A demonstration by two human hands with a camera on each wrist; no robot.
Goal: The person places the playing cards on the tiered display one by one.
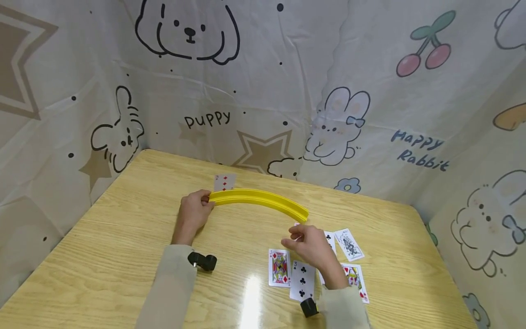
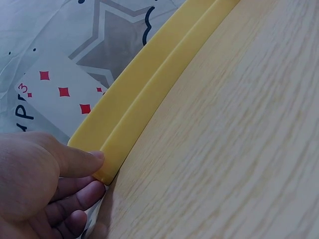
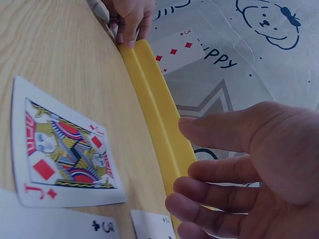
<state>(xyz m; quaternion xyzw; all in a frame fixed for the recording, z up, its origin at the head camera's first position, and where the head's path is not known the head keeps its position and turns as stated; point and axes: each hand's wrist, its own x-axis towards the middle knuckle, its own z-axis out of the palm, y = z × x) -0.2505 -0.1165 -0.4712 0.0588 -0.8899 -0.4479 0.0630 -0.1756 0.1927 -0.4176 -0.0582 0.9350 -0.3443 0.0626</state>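
Left hand (image 1: pixel 195 211) pinches curved yellow rack (image 1: pixel 255 197)

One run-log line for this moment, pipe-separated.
left hand: pinches yellow holder | right hand: hovers near playing cards | three of diamonds: upright at holder

The left arm (image 1: pixel 166 292), clad in light-beige fabric, reaches forward. The bare left hand (image 1: pixel 195 212) pinches, its left thumb (image 2: pixel 79 160) laid over curled left fingers (image 2: pixel 77 199). The right arm (image 1: pixel 345 308), sleeved alike, slants forward and inward. The bare right hand (image 1: pixel 310 244), well apart from the left, is relaxed: the right thumb (image 3: pixel 224 130) extends, a gap separating it from four gently bent right fingers (image 3: pixel 214 193).
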